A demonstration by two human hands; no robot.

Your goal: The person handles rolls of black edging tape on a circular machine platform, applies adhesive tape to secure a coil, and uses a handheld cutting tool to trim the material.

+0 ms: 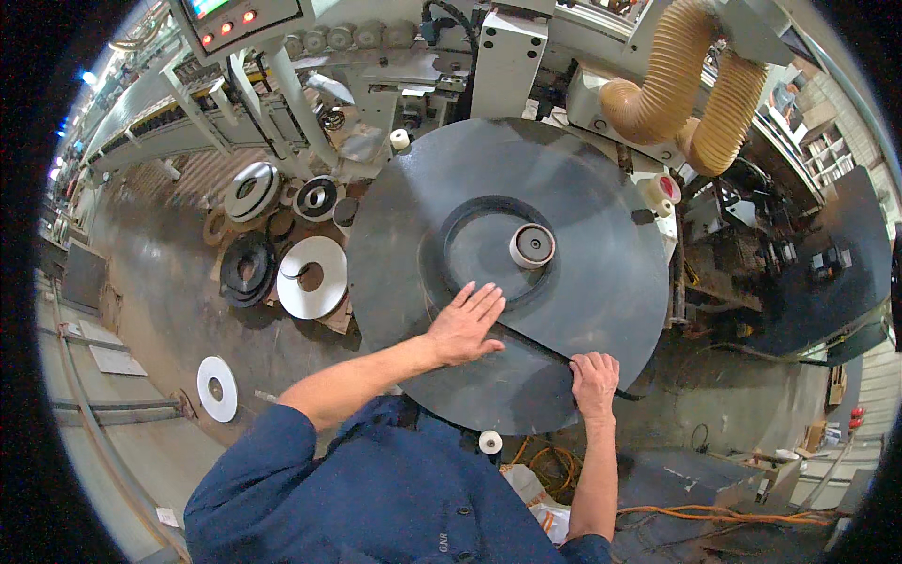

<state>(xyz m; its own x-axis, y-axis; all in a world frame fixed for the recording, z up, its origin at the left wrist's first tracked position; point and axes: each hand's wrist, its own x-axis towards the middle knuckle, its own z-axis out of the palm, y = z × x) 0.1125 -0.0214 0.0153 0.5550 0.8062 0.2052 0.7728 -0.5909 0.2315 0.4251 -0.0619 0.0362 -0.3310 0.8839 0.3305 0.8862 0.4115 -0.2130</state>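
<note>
Right hand (595, 378) holds the black strip (536, 342) extending to its left.

Tan ribbed hosing (678, 58), orange cord (695, 512)

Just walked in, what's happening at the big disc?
A person's right hand grips a thin black strip near the rim of a large dark-grey round disc. Their left hand, fingers extended, is at the near side of a black ring-shaped coil. A short white cylinder stands inside the coil.
</note>
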